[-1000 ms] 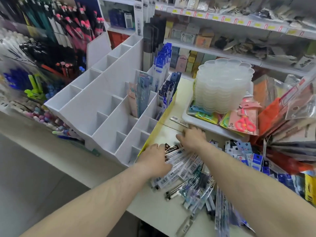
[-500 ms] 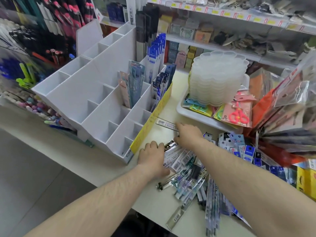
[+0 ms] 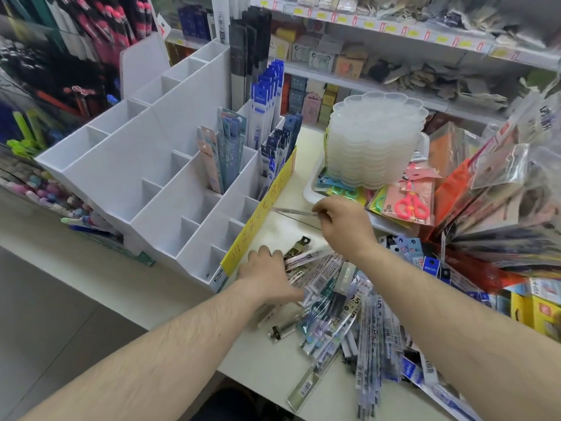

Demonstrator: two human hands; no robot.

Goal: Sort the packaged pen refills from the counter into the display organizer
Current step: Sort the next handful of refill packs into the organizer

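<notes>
A white tiered display organizer (image 3: 136, 165) stands on the counter at the left, with a yellow handwritten strip along its right side. Several of its right-hand compartments hold upright refill packs (image 3: 226, 153). A loose pile of packaged pen refills (image 3: 337, 302) lies on the counter in front of me. My right hand (image 3: 341, 226) pinches one thin clear refill pack (image 3: 291, 211) and holds it just above the counter beside the organizer. My left hand (image 3: 267, 275) rests on the left edge of the pile, fingers over a few packs; its grip is hidden.
A white tray (image 3: 312, 189) with a stack of clear plastic palettes (image 3: 373, 141) and packaged scissors (image 3: 409, 205) sits behind the pile. Fanned hanging packets (image 3: 501, 189) crowd the right. Shelves of stationery run along the back, pen racks at the left.
My right hand has lifted off the counter with a thin refill pack pinched in it. My left hand has stayed on the pile's left edge.
</notes>
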